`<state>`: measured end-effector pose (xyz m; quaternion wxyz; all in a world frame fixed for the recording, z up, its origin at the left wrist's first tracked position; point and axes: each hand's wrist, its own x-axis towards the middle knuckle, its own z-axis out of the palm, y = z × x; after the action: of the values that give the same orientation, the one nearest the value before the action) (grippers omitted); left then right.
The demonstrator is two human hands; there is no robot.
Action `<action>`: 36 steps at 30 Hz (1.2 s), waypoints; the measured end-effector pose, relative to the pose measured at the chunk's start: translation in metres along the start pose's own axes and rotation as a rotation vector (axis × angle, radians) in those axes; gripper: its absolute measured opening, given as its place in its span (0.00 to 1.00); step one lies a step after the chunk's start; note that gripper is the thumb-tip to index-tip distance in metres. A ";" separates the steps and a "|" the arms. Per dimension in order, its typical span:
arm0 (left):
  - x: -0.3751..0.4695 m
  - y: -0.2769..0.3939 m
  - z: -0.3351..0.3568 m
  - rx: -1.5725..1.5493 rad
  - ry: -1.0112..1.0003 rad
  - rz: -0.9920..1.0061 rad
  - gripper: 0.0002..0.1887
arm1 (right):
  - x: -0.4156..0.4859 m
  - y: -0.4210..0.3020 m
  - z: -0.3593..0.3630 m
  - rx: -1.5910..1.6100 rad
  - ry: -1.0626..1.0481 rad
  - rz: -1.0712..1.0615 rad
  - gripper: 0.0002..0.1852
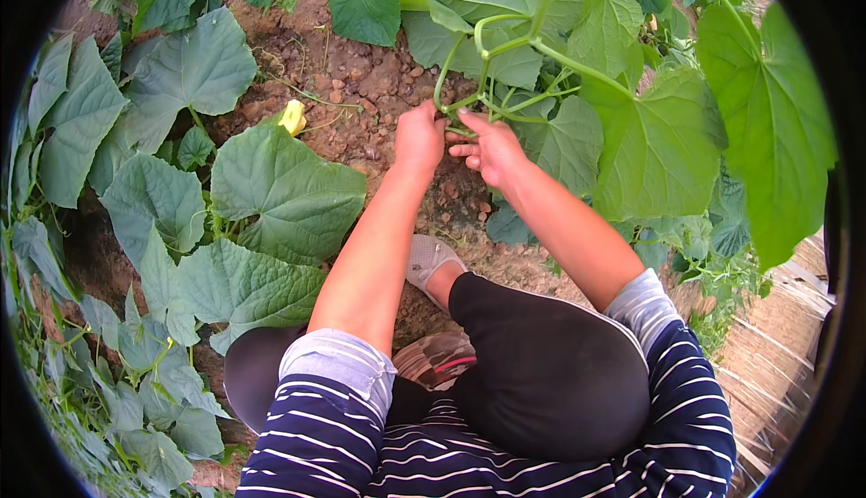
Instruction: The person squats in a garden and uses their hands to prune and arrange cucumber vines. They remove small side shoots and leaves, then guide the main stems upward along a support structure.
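Observation:
A green climbing vine (484, 65), probably cucumber, hangs down in front of me with broad leaves and curling side stems. My left hand (418, 136) is closed around the low end of a thin stem. Close by on the right, my right hand (492, 147) pinches the same cluster of stems between thumb and fingers. A short piece of green stem (461, 132) bridges the small gap between both hands. The exact grip points are partly hidden by my fingers. A large leaf (653, 143) spreads above my right forearm.
Reddish, stony soil (365, 78) lies beneath the hands. Leafy plants (287, 187) crowd the left side, with a yellow flower (293, 118) among them. My shoe (429, 261) rests on the ground below. Pale straw-like strips (771, 363) lie at the lower right.

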<state>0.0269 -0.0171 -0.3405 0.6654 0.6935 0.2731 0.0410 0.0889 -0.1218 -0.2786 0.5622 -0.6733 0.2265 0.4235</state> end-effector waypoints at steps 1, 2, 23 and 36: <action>0.001 -0.004 0.001 0.024 0.025 0.054 0.17 | 0.004 -0.002 0.001 -0.029 0.027 0.001 0.13; 0.002 -0.011 0.003 0.048 0.050 0.109 0.17 | 0.007 -0.003 0.003 -0.058 0.053 0.002 0.14; 0.005 -0.023 -0.002 0.099 0.025 0.047 0.14 | 0.021 0.007 0.001 0.139 0.075 -0.098 0.04; 0.007 -0.029 -0.003 0.045 -0.046 0.077 0.14 | -0.012 0.022 -0.007 0.024 -0.317 0.119 0.06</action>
<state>0.0223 -0.0126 -0.3696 0.6537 0.7190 0.2316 0.0445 0.0669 -0.1364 -0.2809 0.5729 -0.5766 0.1794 0.5542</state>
